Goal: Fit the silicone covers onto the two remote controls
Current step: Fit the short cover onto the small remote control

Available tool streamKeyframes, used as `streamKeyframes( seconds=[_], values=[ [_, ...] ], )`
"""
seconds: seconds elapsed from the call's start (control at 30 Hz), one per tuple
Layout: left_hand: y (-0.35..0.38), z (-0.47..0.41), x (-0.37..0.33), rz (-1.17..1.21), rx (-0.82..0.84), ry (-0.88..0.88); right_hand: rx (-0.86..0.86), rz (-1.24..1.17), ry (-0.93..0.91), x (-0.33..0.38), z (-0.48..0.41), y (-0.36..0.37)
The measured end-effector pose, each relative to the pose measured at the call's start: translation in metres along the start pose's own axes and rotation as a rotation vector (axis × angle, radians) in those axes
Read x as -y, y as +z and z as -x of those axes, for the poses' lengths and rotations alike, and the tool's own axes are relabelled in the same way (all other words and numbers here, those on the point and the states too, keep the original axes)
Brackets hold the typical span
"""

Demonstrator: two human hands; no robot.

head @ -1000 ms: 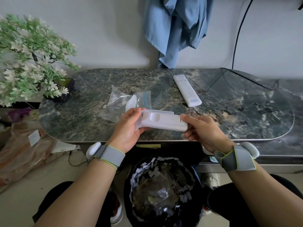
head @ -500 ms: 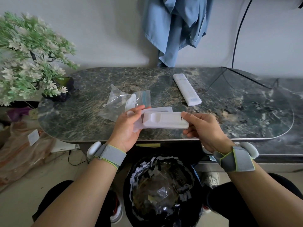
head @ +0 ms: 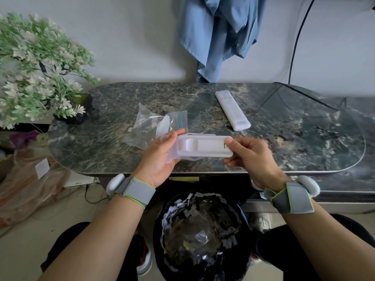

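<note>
You are facing a dark marble worktop (head: 294,138) standing against a pale wall (head: 132,37). A blue garment (head: 219,33) is hanging at 12 o'clock, a flowering plant (head: 36,72) is sitting at 10 o'clock, and a bin (head: 200,236) is standing at 6 o'clock.

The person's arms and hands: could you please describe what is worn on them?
Both forearms are bare, with no sleeves or gloves. Each wrist carries a grey fabric strap edged in yellow-green, holding a rounded white pod: one on the left wrist, one on the right wrist. No cables show.
</note>
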State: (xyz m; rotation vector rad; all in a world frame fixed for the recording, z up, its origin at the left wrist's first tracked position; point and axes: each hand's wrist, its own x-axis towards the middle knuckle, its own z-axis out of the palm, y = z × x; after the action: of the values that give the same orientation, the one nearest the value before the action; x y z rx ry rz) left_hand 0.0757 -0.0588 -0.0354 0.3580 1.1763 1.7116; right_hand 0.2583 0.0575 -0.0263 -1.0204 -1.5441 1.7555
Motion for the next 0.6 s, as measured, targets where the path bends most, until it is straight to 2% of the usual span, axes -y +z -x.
streamKeyframes(
  seconds=[0.23,0.43,0.6],
  values=[
    [-0.0016,-0.0014,-0.0006,-0.008,0.017,-0.049,0.066,-0.028,0.008,-0.0010,0.0001,0.0001],
    [0.0002,0.0001,0.0025,-0.058,0.051,-0.074,0.021,0.048,0.052,0.0009,-0.0005,0.0004],
    [-0.0010,0.0011,0.0045,-0.096,0.081,-0.076,0.049,0.043,0.027,-0.0029,0.0013,0.0029]
  ],
)
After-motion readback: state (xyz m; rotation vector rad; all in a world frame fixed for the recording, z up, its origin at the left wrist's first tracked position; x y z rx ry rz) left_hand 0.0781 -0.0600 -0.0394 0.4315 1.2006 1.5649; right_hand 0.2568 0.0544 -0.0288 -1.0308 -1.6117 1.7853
